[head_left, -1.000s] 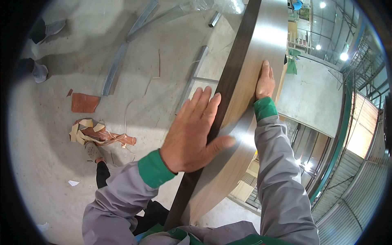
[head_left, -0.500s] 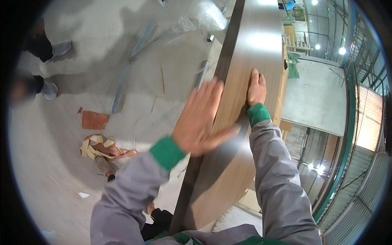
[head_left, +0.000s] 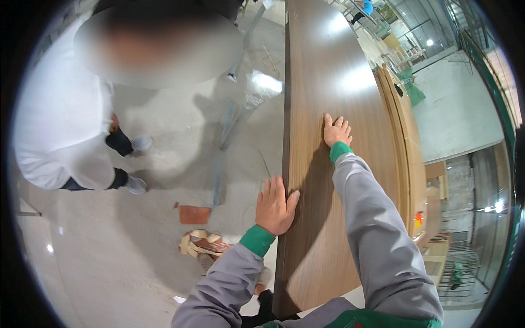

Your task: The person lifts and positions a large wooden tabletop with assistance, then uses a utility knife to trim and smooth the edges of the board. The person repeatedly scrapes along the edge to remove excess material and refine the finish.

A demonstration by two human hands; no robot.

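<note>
The left hand's fingers (head_left: 272,191) lie close together and flat against the dark left edge of a long wood-grain panel (head_left: 333,98), the thumb hooked over onto its brown face; they press on it rather than wrap it. The left hand (head_left: 275,209) itself sits at the panel's edge, near the lower half of its length, with a green cuff and grey sleeve running back toward the lower rim. Further up the board, the right hand (head_left: 336,131) rests palm down on the panel's face, fingers slightly spread and flat, gripping nothing. Its grey sleeve throws a shadow across the grain.

The panel stands on its long edge and stretches away from the person, glossy patches of light on its far half. Just beyond it on the right, more boards (head_left: 402,126) of paler wood lean the same way. On the concrete floor (head_left: 164,175) to the left lie a metal strip (head_left: 220,180), a reddish tile piece (head_left: 194,214) and a bundle of tan scraps (head_left: 201,244). Another person in a white top (head_left: 60,131) stands well apart on that side.
</note>
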